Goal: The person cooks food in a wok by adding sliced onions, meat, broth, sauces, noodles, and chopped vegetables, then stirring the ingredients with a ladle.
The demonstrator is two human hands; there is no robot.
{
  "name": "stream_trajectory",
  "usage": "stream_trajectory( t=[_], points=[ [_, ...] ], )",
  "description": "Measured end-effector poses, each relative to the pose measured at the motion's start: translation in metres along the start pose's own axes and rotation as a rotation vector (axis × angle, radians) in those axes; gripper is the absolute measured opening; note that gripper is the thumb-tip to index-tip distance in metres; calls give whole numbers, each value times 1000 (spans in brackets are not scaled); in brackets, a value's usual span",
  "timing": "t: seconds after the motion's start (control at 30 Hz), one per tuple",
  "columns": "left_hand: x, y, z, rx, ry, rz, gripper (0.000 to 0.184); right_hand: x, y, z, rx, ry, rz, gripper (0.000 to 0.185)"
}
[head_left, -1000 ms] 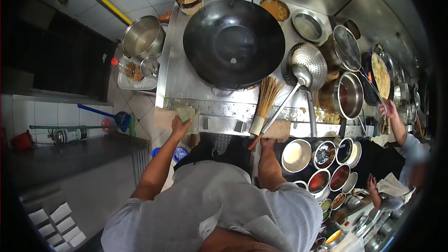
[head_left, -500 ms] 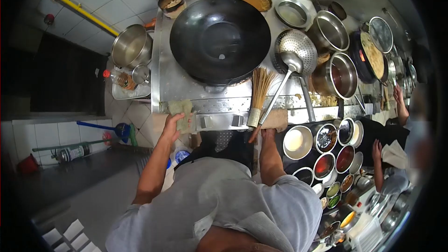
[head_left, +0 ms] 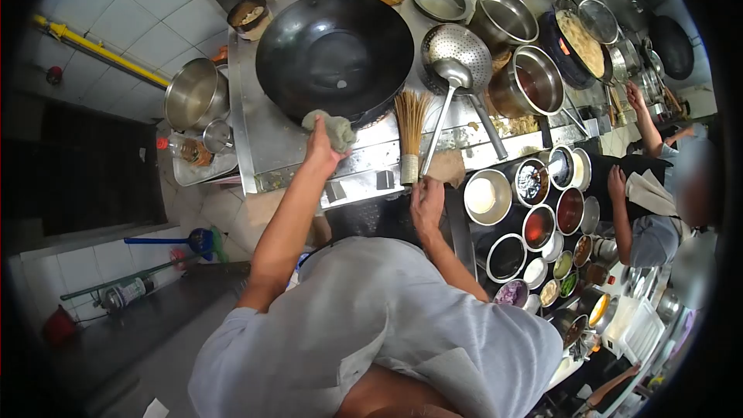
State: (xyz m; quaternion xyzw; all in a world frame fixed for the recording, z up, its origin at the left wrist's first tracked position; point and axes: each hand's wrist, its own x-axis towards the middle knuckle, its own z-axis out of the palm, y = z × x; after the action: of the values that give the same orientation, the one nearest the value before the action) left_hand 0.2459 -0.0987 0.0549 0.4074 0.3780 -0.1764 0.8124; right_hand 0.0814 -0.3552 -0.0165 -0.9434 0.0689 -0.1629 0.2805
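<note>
Cloth (head_left: 337, 131) sits bunched in the left hand (head_left: 322, 152) at the wok's (head_left: 333, 58) near rim, toward the stovetop's (head_left: 249, 101) front edge.
A thick fold probably shields that hand best; the right hand (head_left: 427, 203) curls by the ladle (head_left: 451, 73), grip unclear.

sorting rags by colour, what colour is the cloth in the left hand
The cloth is a dull grey-green, seen in the head view.

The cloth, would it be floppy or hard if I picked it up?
Probably floppy: the cloth looks bunched and folded in the left hand. Likely light, since just that hand holds it. It's unlikely to roll, being lumpy.
</note>
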Motion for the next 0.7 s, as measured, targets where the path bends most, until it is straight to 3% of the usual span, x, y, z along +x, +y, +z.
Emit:
stream_trajectory(
  t=[0.13, 0.2, 0.23, 0.33, 0.37, 0.43, 0.5, 0.57, 0.6, 0.67, 0.7],
  points=[
    [11, 10, 16, -67, 109, -37, 35, 34, -25, 21, -115, -188, -93, 53],
    [16, 11, 21, -84, 139, -43, 31, 40, -9, 59, -425, -385, -35, 68],
    [27, 6, 17, -75, 98, -2, 28, 44, -4, 68, -426, -382, -39, 68],
    [32, 2, 1, -34, 119, 122, 22, 63, -12, 70, -114, -562, 349, 88],
    [31, 4, -2, 0, 174, 196, 20, 65, -22, 52, -108, -561, 343, 88],
    [5, 20, -23, 43, 115, 242, 18, 57, -26, 25, 329, -480, 438, 90],
    [-34, 33, -46, 95, 69, 272, 16, 29, -15, 11, 359, -445, 359, 91],
    [-69, 45, -58, 96, 69, 370, 26, 6, -11, 3, 338, -361, 138, 91],
    [-77, 49, -64, 102, 72, 373, 26, 13, -28, -26, 488, -621, 435, 88],
    [-90, 51, -75, 259, 112, 639, 30, 5, -27, -35, 640, -607, 574, 86],
    [-94, 54, -79, 265, 112, 637, 30, 1, -28, -41, 785, -584, 705, 85]
  ],
)
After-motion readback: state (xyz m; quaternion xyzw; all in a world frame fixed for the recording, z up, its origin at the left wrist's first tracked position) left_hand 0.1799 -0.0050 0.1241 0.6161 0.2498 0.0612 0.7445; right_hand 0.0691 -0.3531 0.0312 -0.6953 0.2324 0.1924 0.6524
